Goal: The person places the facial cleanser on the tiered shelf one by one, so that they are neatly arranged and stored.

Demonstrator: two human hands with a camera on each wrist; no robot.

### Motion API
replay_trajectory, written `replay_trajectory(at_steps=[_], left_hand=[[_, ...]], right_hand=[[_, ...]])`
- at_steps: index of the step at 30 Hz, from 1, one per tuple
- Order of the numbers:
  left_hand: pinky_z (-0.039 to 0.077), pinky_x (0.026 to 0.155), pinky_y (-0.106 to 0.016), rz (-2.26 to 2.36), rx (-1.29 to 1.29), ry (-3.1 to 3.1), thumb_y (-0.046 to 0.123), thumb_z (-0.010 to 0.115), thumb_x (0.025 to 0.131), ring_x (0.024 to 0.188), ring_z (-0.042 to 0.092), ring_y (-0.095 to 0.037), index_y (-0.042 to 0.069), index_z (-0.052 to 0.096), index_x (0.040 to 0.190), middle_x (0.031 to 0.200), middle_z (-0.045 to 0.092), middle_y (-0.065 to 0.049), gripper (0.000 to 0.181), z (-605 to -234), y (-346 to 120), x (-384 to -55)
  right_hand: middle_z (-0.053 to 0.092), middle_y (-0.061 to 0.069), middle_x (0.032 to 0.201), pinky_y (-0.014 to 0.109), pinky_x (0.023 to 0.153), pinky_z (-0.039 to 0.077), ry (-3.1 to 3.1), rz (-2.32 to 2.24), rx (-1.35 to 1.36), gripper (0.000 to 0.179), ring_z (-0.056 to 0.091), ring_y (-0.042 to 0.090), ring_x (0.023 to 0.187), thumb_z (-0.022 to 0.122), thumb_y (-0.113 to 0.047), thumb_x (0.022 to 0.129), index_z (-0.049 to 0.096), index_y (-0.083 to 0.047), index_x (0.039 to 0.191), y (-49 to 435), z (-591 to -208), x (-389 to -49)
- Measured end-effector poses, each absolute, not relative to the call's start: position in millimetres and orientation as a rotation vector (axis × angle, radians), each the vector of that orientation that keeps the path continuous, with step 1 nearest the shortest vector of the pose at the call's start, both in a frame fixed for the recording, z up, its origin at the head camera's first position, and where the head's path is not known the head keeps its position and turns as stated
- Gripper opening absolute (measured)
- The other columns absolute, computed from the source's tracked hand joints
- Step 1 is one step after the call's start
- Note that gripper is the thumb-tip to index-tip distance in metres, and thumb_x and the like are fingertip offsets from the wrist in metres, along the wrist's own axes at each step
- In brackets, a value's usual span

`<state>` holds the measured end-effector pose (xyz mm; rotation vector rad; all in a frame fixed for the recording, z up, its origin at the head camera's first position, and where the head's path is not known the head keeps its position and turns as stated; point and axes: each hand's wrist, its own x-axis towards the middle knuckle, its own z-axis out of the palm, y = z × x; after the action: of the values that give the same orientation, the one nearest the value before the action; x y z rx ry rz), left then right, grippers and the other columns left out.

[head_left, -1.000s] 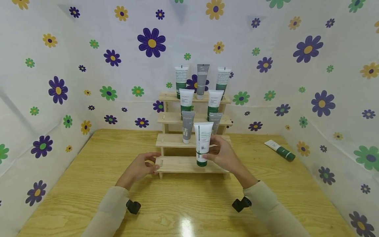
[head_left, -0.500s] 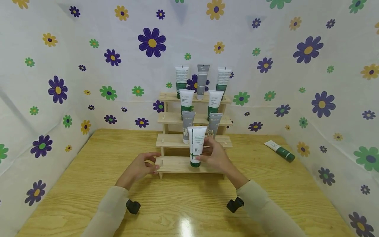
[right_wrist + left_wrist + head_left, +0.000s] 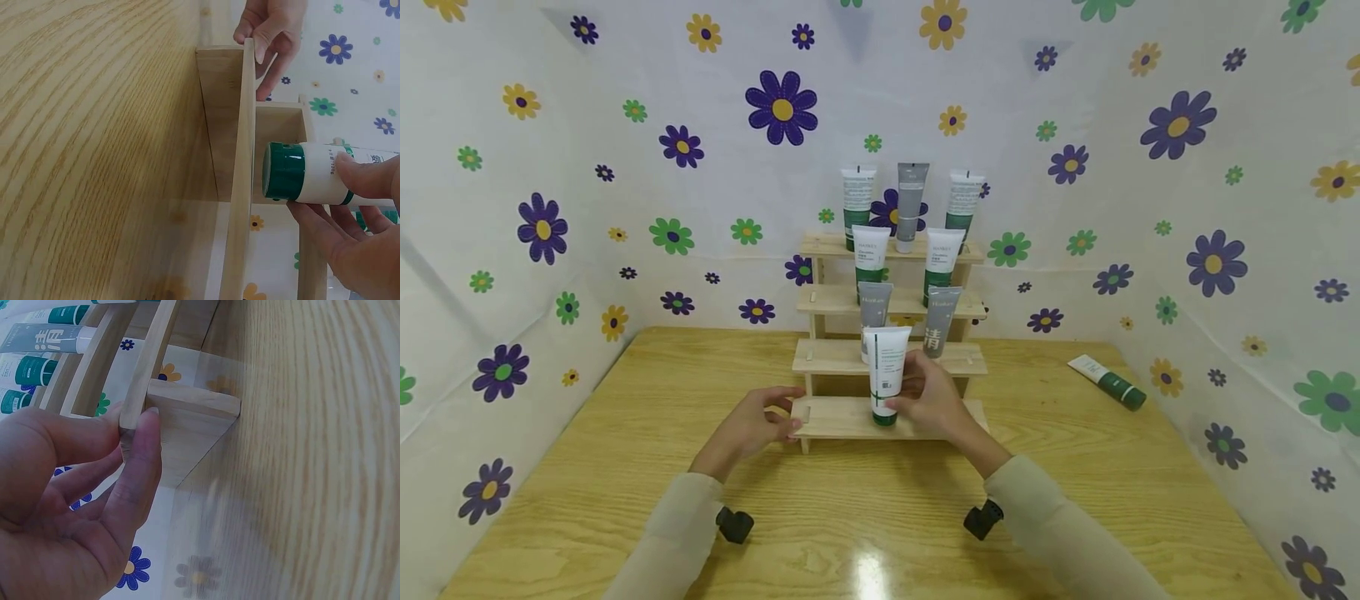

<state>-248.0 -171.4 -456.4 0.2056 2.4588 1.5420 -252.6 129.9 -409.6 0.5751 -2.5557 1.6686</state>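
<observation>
My right hand (image 3: pixel 934 407) grips a white squeeze tube (image 3: pixel 886 358) with a green cap, held upright, cap down, at the lowest step. In the right wrist view a narrow gap shows between the green cap (image 3: pixel 284 170) and the step's board (image 3: pixel 240 175). My left hand (image 3: pixel 751 429) pinches the left end of the lowest step of the wooden tiered stand (image 3: pixel 835 414); thumb and fingers sit on both faces of the board (image 3: pixel 139 394). Behind the held tube, two grey tubes stand on the second step, the left one (image 3: pixel 874 304) partly hidden, the right one (image 3: pixel 942 321) in plain sight.
Two white-and-green tubes, one of them on the left (image 3: pixel 870 254), stand on the third step. The top step carries a grey tube (image 3: pixel 912 204) between two white-and-green ones. Another white-and-green tube (image 3: pixel 1108 383) lies on the table (image 3: pixel 1052 467) at right. Flowered cloth (image 3: pixel 715 208) surrounds the table.
My right hand has moved the white tube leftward and slightly down along the lowest step, uncovering the right grey tube and covering part of the left one. My left hand stays on the stand.
</observation>
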Motion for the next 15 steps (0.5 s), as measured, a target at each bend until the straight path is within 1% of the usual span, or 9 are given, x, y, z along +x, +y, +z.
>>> replay_trajectory(at_steps=[10,15], left_hand=[[0.066,0.079,-0.037,1.543,0.205,2.459,-0.001,0.069,0.096,0.084,0.070,-0.016,0.004,0.056,0.146,0.124,0.058,-0.022,0.051,-457.4,-171.7,-248.4],[0.066,0.080,-0.037,1.546,0.199,2.453,-0.001,0.069,0.096,0.084,0.070,-0.016,0.004,0.056,0.145,0.124,0.058,-0.022,0.051,-457.6,-171.8,-249.1]], right_hand=[[0.066,0.027,0.126,0.046,0.103,0.058,-2.544,1.695,0.542,0.053,0.069,0.041,0.115,0.080,0.012,0.081,0.055,0.006,0.128,122.1,-414.8,-254.1],[0.068,0.024,0.124,0.044,0.101,0.059,-2.544,1.680,0.519,0.052,0.070,0.039,0.114,0.080,0.012,0.081,0.057,0.004,0.127,120.7,-417.6,-254.0]])
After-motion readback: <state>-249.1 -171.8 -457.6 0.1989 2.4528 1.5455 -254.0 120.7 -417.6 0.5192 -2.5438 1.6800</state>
